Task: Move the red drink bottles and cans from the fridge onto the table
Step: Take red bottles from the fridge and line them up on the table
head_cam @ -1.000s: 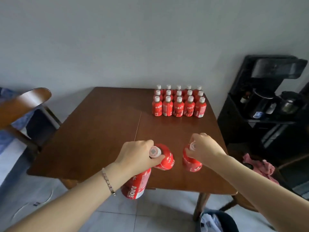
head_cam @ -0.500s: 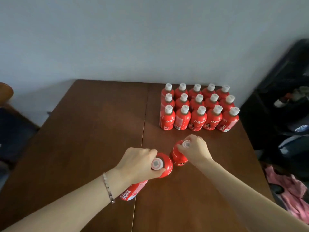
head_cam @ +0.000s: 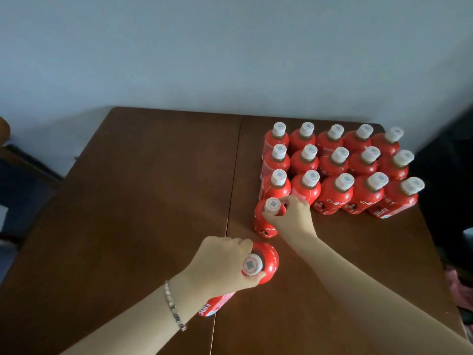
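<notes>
Several red drink bottles with white caps (head_cam: 335, 170) stand in three tight rows at the far right of the brown wooden table (head_cam: 133, 201). My right hand (head_cam: 291, 219) grips the neck of another red bottle (head_cam: 263, 224), which stands just in front of the left end of the nearest row. My left hand (head_cam: 225, 267) holds two red bottles by their necks above the table's near middle: one (head_cam: 266, 262) shows its cap and shoulder, the other (head_cam: 212, 306) hangs under my wrist and is mostly hidden.
A seam (head_cam: 230, 213) runs down the table's middle. A pale wall stands behind the table. Dark furniture (head_cam: 450, 175) sits off the right edge, with pink cloth (head_cam: 460, 285) on the floor beside it. A dark chair part (head_cam: 15, 175) shows at far left.
Both hands have moved forward over the table toward the rows. The right hand's bottle went from mid-air to a spot right in front of the nearest row. The camera has come closer.
</notes>
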`<state>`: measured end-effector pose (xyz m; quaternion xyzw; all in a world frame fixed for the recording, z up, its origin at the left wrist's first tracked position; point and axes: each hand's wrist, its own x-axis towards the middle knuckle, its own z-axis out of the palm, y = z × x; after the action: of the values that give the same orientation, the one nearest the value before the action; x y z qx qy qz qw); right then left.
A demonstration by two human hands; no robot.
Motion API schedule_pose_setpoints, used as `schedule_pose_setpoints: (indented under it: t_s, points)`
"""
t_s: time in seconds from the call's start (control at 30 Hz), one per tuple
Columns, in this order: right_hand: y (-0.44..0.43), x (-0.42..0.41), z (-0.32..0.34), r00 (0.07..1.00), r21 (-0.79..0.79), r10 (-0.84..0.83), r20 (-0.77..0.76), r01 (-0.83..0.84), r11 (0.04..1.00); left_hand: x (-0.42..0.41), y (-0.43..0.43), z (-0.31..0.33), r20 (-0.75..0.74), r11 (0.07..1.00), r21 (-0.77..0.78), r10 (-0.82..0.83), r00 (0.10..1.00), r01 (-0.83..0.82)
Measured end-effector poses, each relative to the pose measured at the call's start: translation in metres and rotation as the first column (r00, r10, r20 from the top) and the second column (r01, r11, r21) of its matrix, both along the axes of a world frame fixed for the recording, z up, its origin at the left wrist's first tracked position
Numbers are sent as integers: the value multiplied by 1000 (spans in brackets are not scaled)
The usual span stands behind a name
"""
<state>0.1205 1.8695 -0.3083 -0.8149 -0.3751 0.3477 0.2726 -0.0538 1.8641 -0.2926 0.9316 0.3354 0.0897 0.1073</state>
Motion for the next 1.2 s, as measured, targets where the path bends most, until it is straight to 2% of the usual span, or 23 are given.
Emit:
schedule_pose_setpoints:
  t_s: [0.07, 0.13, 0.2, 0.23, 0.3, 0.33, 0.37, 0.4, 0.5, 0.63, 0.7, 0.8, 0.93, 1.0, 1.07, 1.13, 1.17, 1.2]
  points:
    - [-6, 4, -1, 999, -65, 38, -3, -38, 997, 3, 1, -5, -19, 1000, -7, 1, 1000, -1]
    - [-16, 7, 2, 998, -57, 69, -13, -69, 996, 3, -1, -6, -20, 999, -27, 21, 1000, -21]
    - [-32, 12, 7, 970, -41, 235, 54, -233, 972, 7, -3, -4, 2, 996, -77, 32, 999, -32]
    - [-42, 14, 10, 919, -77, 384, 89, -378, 922, 9, -4, -3, 8, 994, -101, 33, 999, -32]
    - [-61, 18, 15, 759, -157, 645, 91, -629, 762, 17, -5, 2, 3, 992, -122, 28, 1000, -28]
    - [-67, 19, 16, 704, -180, 707, 68, -688, 703, 21, -5, 4, -8, 993, -117, 15, 1000, -16]
    - [-71, 19, 16, 686, -188, 725, 58, -706, 683, 27, -6, 7, -28, 992, -126, -5, 1000, 1]
    - [-75, 21, 14, 697, -182, 714, 71, -695, 696, 35, -8, 11, -42, 990, -140, -20, 999, 14]
    - [-88, 32, 8, 808, -107, 562, 178, -552, 827, 64, -16, 18, -67, 980, -200, -7, 998, -7]
    - [-104, 62, -6, 972, -32, 196, 131, -194, 981, 102, -15, 22, -102, 977, -215, -12, 995, -10]
    - [-104, 83, -13, 990, 4, 37, 137, -38, 999, 127, -11, 21, -102, 981, -192, 1, 995, -21]
    - [-95, 102, -22, 984, 38, -98, 149, 93, 995, 156, -2, 13, -142, 985, -170, 16, 990, -41]
    - [-79, 107, -33, 981, 120, -153, 118, 138, 983, 173, 8, -8, -169, 983, -153, 74, 983, -101]
    - [-72, 106, -35, 984, 118, -146, 105, 133, 984, 170, 9, -14, -49, 986, -109, 118, 992, -123]
    - [-69, 103, -38, 985, 92, -149, 92, 140, 986, 158, 9, -18, 156, 992, -50, 121, 980, -114]
    - [-71, 98, -42, 984, 19, -165, 62, 165, 986, 139, 8, -24, 366, 978, 15, 188, 911, -208]
    - [-71, 95, -44, 982, -38, -185, 29, 186, 982, 128, 8, -27, 410, 956, -27, 278, 869, -292]
    - [-71, 92, -43, 977, -88, -214, -18, 212, 973, 119, 11, -25, 421, 912, -145, 407, 810, -383]
